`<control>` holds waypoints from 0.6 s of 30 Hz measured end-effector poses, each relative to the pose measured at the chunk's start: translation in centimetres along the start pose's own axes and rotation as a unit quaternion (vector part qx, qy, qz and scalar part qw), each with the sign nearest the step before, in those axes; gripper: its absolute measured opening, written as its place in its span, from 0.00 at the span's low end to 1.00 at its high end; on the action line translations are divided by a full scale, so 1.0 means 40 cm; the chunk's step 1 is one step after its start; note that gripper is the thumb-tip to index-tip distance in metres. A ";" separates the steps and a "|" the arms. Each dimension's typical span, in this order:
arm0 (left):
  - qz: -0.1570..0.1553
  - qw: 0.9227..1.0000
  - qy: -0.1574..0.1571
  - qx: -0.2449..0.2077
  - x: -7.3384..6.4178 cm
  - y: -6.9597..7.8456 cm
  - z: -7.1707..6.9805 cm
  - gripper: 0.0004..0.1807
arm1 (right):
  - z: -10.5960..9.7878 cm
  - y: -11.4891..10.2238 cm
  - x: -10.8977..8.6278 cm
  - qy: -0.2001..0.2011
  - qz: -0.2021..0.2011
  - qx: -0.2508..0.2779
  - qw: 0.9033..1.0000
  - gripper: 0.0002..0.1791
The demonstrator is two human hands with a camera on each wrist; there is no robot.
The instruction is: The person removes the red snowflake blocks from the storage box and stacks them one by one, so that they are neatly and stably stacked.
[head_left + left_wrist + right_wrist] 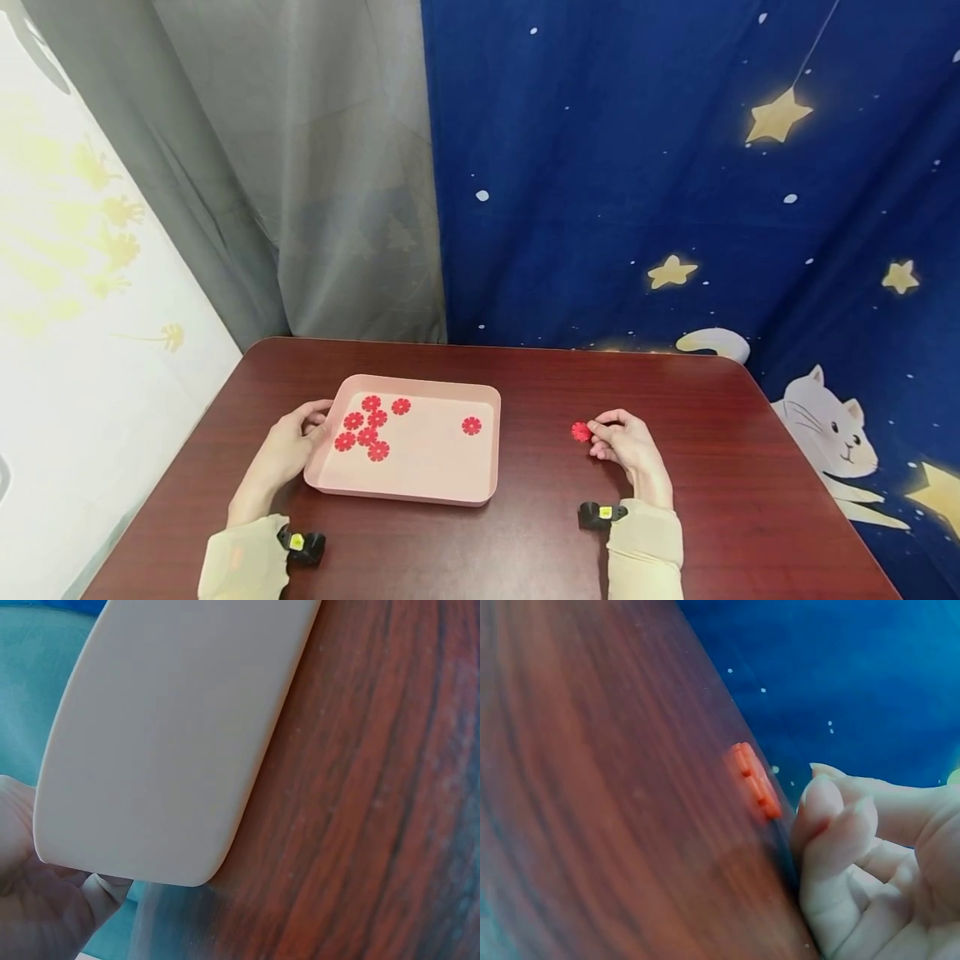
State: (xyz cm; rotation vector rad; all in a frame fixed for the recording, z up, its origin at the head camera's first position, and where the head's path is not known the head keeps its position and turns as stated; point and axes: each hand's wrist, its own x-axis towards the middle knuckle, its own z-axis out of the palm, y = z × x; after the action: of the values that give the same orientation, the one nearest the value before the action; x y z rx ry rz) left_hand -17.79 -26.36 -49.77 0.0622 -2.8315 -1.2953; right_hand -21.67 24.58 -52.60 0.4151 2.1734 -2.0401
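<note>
My left hand point(288, 444) grips the left side of a pink rectangular tray point(405, 498). In the left wrist view, the tray's outer wall point(165, 742) fills much of the picture, and the hand point(52, 900) shows at its lower corner, partly hidden. Red notched interlocking discs point(367, 436) lie in the tray, several bunched towards the left; one disc point(471, 426) sits alone near the right side. Right of the tray, my right hand point(628, 442) pinches another red disc point(580, 432) at its fingertips. The right wrist view shows this disc point(754, 781) edge-on beside the curled fingers point(832, 840).
The dark red wooden table point(540, 550) has rounded far corners. Behind it hang a grey curtain point(360, 208) and a blue curtain point(570, 233) with stars and a cat. A white patterned surface point(90, 375) stands at the left. Black wrist cameras point(600, 515) sit by both cuffs.
</note>
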 end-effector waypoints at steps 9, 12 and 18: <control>-0.001 1.000 0.001 0.000 0.003 0.003 0.005 0.21 | 0.013 -0.031 -0.020 0.014 -0.048 -0.002 0.999 0.11; -0.002 1.000 0.003 0.004 0.003 0.003 0.005 0.21 | 0.030 -0.047 -0.030 0.012 -0.074 -0.010 0.997 0.11; -0.004 1.000 0.004 0.006 0.000 0.002 0.004 0.21 | 0.067 -0.084 -0.048 -0.010 -0.107 -0.027 0.994 0.11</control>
State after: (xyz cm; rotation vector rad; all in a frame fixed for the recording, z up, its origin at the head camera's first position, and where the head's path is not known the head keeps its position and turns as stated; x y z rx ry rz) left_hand -17.80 -26.20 -49.82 0.0783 -2.8364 -1.2756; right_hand -21.07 21.57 -49.03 0.1607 2.3444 -2.0713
